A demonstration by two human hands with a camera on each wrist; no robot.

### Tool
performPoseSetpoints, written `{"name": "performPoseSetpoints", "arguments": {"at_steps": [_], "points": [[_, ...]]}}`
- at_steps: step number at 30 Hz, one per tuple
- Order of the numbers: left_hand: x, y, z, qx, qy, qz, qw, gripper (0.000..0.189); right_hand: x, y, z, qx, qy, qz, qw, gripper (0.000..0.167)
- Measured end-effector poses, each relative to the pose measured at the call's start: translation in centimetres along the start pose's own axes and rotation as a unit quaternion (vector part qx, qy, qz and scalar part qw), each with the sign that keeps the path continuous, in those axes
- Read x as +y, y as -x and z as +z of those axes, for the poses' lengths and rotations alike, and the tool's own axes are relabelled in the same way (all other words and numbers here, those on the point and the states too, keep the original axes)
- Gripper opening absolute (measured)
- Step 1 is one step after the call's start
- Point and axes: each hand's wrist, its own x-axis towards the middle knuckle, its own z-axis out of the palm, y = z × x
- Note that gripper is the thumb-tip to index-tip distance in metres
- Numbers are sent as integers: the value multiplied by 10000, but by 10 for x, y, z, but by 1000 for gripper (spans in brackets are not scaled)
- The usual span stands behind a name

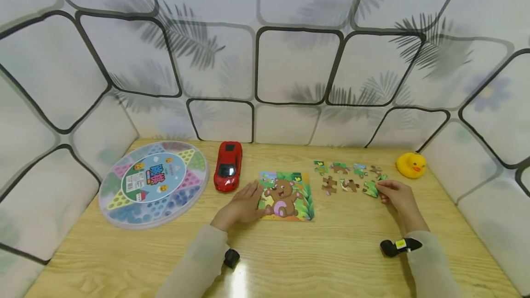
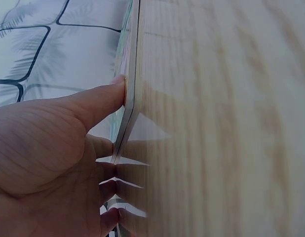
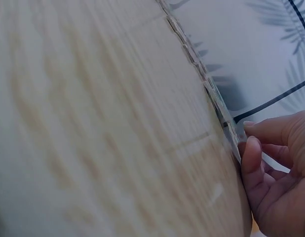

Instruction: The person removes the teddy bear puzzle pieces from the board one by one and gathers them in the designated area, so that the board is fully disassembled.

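Note:
A square bear puzzle board (image 1: 285, 197) lies flat on the table. My left hand (image 1: 247, 204) rests at its left side, fingers extended; in the left wrist view the thumb (image 2: 100, 101) touches the board's edge. Right of the board, several loose jigsaw pieces (image 1: 329, 185) lie in two rough rows, brown and green. At the right end of these, my right hand (image 1: 399, 195) pinches a green jigsaw piece (image 1: 370, 189) between thumb and fingertips. Its hold appears edge-on in the right wrist view, fingertips (image 3: 251, 148) right at the piece's edge.
A red toy car (image 1: 228, 167) stands behind my left hand. To its left lies a round Chinese checkers set (image 1: 194, 194) under a clear cover. A yellow rubber duck (image 1: 410, 165) sits at the back right. Patterned cloth walls (image 1: 296, 65) border the wooden table (image 1: 323, 256).

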Motion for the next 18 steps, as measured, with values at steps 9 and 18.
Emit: {"name": "performPoseSetpoints", "arguments": {"at_steps": [9,18], "points": [[3,0,-1,-14,-4,-40,10000,79,2,1,-2,96,-199,-17,9998,6],[3,1,-2,-11,-14,-46,10000,79,0,3,-3,74,-171,-108,9998,18]]}}
